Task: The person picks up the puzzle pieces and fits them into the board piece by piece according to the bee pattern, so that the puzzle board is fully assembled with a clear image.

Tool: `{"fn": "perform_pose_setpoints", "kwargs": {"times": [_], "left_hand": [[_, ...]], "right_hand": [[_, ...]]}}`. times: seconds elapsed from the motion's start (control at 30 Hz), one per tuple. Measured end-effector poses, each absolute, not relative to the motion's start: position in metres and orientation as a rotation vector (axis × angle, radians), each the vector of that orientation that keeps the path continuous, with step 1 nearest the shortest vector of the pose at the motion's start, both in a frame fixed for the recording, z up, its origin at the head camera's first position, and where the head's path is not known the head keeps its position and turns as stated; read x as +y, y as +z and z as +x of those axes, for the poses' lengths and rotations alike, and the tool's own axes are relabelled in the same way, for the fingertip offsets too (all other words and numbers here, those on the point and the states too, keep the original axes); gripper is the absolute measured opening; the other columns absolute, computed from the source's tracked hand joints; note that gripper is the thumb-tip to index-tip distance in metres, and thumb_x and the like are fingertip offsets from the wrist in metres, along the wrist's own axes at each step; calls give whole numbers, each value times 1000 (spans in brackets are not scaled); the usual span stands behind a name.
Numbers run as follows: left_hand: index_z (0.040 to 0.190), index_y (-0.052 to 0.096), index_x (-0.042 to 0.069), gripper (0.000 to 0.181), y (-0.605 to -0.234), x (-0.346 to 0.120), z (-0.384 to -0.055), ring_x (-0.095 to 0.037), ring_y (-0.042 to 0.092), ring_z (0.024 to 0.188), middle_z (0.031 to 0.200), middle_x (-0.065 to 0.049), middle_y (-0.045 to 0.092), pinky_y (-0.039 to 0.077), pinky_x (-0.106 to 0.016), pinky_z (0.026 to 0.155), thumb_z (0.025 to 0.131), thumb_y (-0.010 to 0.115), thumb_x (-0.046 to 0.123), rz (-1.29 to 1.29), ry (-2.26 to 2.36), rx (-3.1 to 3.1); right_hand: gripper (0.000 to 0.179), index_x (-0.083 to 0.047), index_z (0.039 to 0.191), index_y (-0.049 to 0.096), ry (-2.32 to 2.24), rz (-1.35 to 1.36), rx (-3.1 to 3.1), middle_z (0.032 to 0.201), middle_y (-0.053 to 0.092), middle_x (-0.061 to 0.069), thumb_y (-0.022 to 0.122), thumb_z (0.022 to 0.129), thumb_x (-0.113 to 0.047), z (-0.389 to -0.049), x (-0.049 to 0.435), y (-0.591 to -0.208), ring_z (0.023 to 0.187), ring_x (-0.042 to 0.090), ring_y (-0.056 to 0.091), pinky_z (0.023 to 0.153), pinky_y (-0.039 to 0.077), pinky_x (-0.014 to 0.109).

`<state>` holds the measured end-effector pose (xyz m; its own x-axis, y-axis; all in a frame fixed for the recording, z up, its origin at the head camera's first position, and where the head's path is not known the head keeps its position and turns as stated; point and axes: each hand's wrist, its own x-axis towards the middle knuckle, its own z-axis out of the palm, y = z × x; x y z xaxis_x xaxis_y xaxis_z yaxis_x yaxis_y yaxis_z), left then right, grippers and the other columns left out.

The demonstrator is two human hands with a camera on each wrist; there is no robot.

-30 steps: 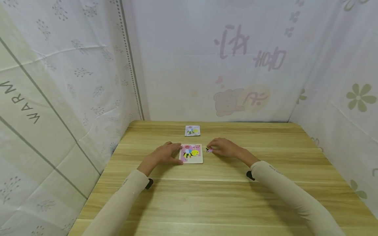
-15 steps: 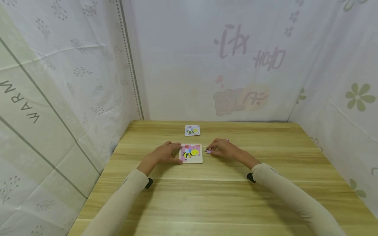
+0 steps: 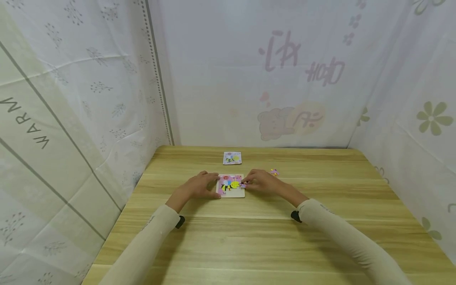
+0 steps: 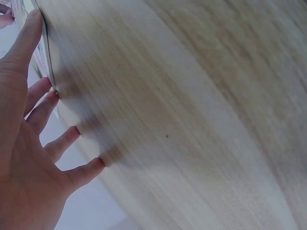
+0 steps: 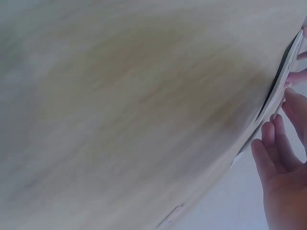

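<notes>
A square jigsaw puzzle board [image 3: 234, 193] with a yellow bee picture lies on the table, its lower right part bare and pale. My left hand [image 3: 200, 186] holds the board along its left side, thumb at the near corner and fingertips at the far corner. In the left wrist view, the other fingers of the left hand [image 4: 33, 143] spread onto the table. My right hand [image 3: 265, 182] pinches a small pink puzzle piece [image 3: 244, 185] over the board's right edge. The right wrist view shows the piece [image 5: 280, 107] edge-on between thumb and fingertips.
Behind the board lies a small card [image 3: 232, 158] with the same bee picture. A loose pink and yellow puzzle piece [image 3: 274, 172] rests beyond the right hand. Printed cloth [image 3: 221, 79] hangs around the back and sides of the wooden table [image 3: 228, 245].
My right hand has moved left with the puzzle piece, from beside the board to its right edge. This uncovers the loose piece behind it. The left hand stays put.
</notes>
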<state>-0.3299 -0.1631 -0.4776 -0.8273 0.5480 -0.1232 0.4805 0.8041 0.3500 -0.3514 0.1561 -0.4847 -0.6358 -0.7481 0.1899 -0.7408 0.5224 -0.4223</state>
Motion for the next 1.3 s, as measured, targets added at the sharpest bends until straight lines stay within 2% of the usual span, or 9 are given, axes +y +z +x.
{"fn": "perform_pose_setpoints", "kwargs": {"times": [0.3,0.83,1.3], "left_hand": [[157,48,16,83,-477,-163,-330,-39,34,150,165,-5,40,34,-63,116,90,75,59,794,454,2780],[157,48,15,84,-476,-164,-330,-37,37,148,164,-5,41,37,-60,115,91,74,59,804,465,2772],[156,49,15,84,-478,-165,-331,-37,37,148,164,-4,41,37,-60,115,90,75,59,807,470,2773]], "right_hand": [[21,-9,117,79,-749,-1450,2684,108,71,6,75,98,-16,-350,138,-488,99,18,66,86,56,34],[20,-12,118,79,-661,-1461,2642,115,72,5,73,100,-18,-345,111,-491,106,16,65,92,55,34],[21,-16,119,80,-561,-1415,2651,110,69,1,72,101,-21,-341,103,-486,99,12,62,85,54,29]]}}
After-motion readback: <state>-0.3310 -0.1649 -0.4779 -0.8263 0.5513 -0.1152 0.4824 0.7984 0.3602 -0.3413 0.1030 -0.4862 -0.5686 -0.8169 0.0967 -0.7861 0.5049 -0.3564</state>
